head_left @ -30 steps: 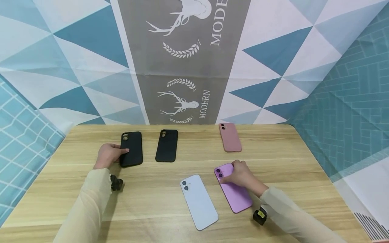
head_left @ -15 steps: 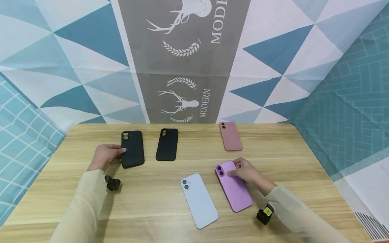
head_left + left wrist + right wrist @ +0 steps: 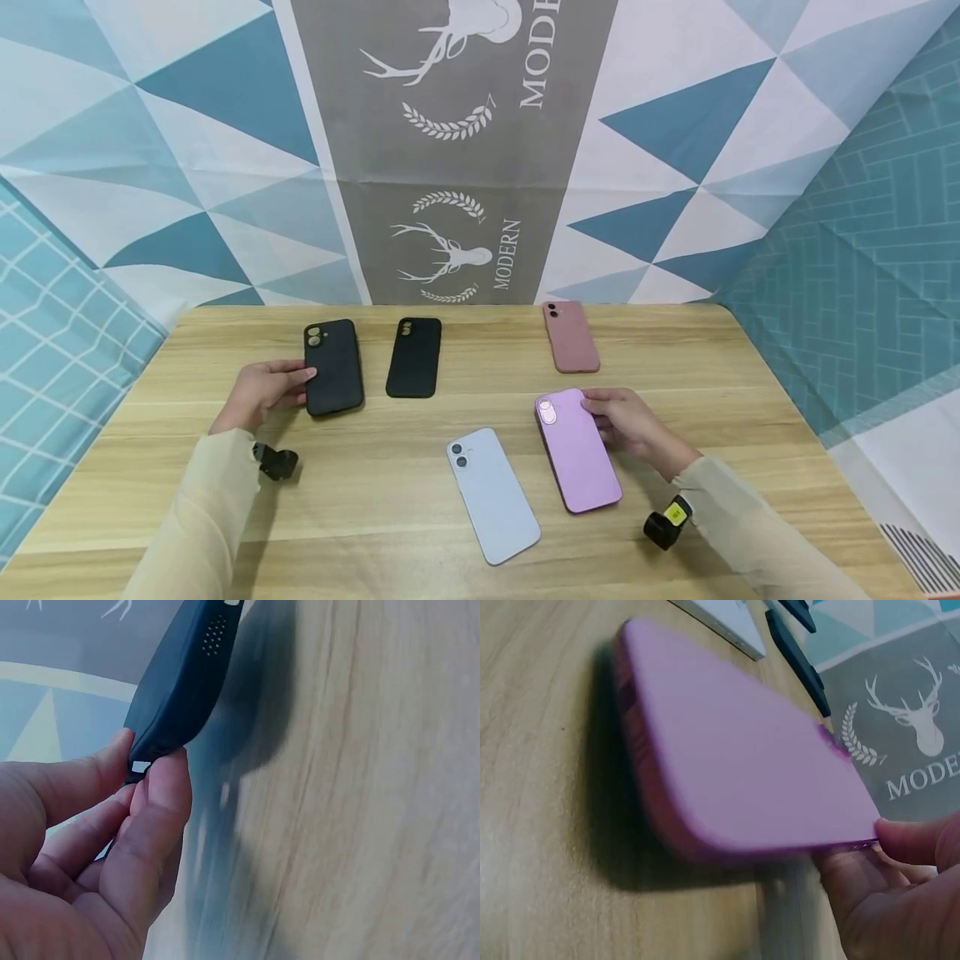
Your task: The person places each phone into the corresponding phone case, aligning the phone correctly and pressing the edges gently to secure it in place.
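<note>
Tabletop, left grip, thumb over case

In front of me lies a pale wood-grain tabletop. Beyond its far edge I see a grey panel with white stags and "MODERN", between blue-and-white triangles. To my left is a blue grid; to my right, teal herringbone.

Bright, even light bathes the worktop in a crisp head view. Just beyond the left fingers, the black case casts a soft-edged shadow; in the right wrist view, blur smears the edge of the purple phone away from the right fingers, above murky shadow.
</note>
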Motion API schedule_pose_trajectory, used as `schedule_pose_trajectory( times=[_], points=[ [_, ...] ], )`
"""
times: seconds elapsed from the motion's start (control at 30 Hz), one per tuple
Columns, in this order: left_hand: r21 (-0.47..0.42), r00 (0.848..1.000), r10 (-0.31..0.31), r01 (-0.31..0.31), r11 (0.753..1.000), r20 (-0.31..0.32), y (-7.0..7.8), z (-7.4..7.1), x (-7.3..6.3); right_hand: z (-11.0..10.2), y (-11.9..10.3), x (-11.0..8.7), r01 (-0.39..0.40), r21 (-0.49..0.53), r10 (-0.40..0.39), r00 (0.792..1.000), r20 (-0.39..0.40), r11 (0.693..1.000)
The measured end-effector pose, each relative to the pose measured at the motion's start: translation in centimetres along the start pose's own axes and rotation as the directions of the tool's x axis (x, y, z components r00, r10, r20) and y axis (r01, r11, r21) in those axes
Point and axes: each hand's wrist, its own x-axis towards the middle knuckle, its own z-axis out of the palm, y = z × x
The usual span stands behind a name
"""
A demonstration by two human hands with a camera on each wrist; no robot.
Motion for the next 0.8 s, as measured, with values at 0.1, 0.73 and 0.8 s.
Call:
schedule_pose_trajectory(
  times=[0.1, 0.73, 0.8],
  points=[
    [0.003, 1.000, 0.010, -0.010, 1.000, 0.016, -0.1, 0.1, -0.2, -0.3, 0.0, 0.1, -0.005, 0.048, 0.004, 1.000, 0.005, 0.999],
    [0.003, 0.997, 0.035, -0.035, 0.999, 0.071, 0.1, 0.8, -0.5, -0.2, -1.0, 0.7, 0.019, 0.081, -0.017, 1.000, -0.022, 0.997],
    [-0.001, 0.997, 0.035, -0.035, 0.999, 0.076, 0.1, 0.9, -0.5, -0.2, -1.1, 0.8, 0.020, 0.084, -0.018, 1.000, -0.023, 0.996]
  ],
)
